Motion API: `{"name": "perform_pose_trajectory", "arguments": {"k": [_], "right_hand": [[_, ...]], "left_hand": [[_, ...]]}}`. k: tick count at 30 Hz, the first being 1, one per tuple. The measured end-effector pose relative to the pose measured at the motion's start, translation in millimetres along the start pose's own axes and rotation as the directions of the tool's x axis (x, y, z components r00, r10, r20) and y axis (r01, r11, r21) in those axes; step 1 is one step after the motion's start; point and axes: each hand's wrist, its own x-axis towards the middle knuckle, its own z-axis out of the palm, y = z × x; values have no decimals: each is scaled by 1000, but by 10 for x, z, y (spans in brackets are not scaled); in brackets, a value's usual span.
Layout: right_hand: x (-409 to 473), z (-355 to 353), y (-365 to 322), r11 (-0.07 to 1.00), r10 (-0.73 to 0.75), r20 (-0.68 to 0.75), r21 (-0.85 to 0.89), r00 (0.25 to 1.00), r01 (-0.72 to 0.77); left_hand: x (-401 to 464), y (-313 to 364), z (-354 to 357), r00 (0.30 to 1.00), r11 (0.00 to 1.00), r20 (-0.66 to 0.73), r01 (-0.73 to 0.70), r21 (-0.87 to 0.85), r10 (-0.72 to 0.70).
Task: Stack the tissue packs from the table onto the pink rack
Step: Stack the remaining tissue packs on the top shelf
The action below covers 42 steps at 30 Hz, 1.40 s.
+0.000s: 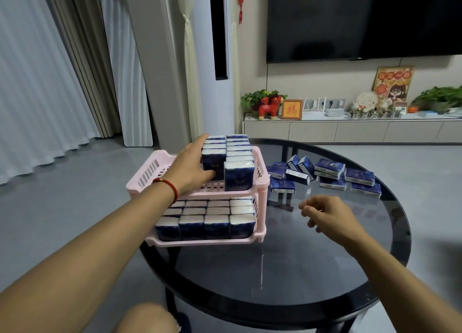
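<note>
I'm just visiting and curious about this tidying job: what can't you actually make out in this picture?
Head view only:
- Left part of the rack's upper tier: covered by the left hand and forearm.
- Print on the loose packs: too small and blurred.
- Right hand's fingertips: blurred, apparently holding nothing.
- Table's near edge: cut off by the bottom edge of the frame.

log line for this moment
left hand: steadying packs on pink rack top tier | right hand: empty | loose packs: on table

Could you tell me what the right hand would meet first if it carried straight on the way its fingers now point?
Probably the pink rack: the right hand points leftward at its near post, over bare table, though depth is unclear.
</note>
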Motion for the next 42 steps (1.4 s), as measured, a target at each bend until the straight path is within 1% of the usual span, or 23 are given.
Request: {"name": "perform_pose_trajectory", "arguments": {"k": [4,8,10,12,14,15,17,18,20,22,24,25,26,27,29,30,32,35,38,40,42], "right_hand": [[106,117,210,984,41,27,-174,999,-36],[216,291,270,958,24,57,-287,998,-6],[304,404,242,942,-18,60,-333,998,37],[410,523,167,938,-80,78,-330,994,102],[526,628,48,932,-154,87,-318,984,174],[598,675,-19,922,-193,83,-326,978,210],[754,754,-133,893,-244,84,-370,966,257],[824,781,-170,879,-265,95,-385,960,281],[916,781,-204,860,-298,134,-391,945,326],[918,704,-192,881,-301,109,-349,947,320],[859,608,-128,940,-280,-24,-208,960,269],[810,558,-90,967,-239,-78,-113,968,229],[768,509,-37,983,-184,-103,-37,978,181],[723,461,19,990,-139,-112,9,984,141],[639,355,121,997,-61,-125,45,990,67],[601,294,160,996,-26,-131,81,991,37],[501,140,175,976,21,-97,218,995,1],[290,-121,111,918,5,39,397,999,-20],[76,-299,105,878,-63,150,479,987,-17],[-35,-359,96,855,-98,231,518,968,-37],[-96,-377,55,836,-128,297,546,946,-58]], "left_hand": [[-34,32,-29,999,997,34,23,-73,-20],[-40,73,-62,992,988,95,90,-129,-78],[-50,95,-72,989,985,111,113,-131,-98],[-70,98,-102,983,982,127,144,-118,-129],[-129,92,-159,978,976,102,192,-106,-181],[-173,87,-184,980,976,55,197,-98,-192],[-324,121,-209,981,987,-119,148,-66,-155],[-429,155,-209,967,994,-231,100,-47,-109],[-668,226,-176,902,1000,-431,-17,-15,9],[-901,321,-87,841,993,-529,-114,31,113],[-1080,401,82,817,979,-541,-188,77,199],[-1141,439,181,819,970,-522,-225,90,239],[-1180,479,285,829,960,-487,-265,92,276],[-1204,517,386,846,949,-436,-305,77,307],[-1233,597,582,885,933,-308,-360,24,349],[-1237,628,672,902,929,-243,-370,-9,357],[-1233,679,828,931,931,-124,-355,-84,344],[-1204,728,1051,961,951,4,-272,-149,276],[-1166,848,1235,973,971,74,-209,-115,218],[-1141,931,1300,987,985,135,-63,-160,85],[-1096,953,1338,970,946,233,138,-294,-69]]}}
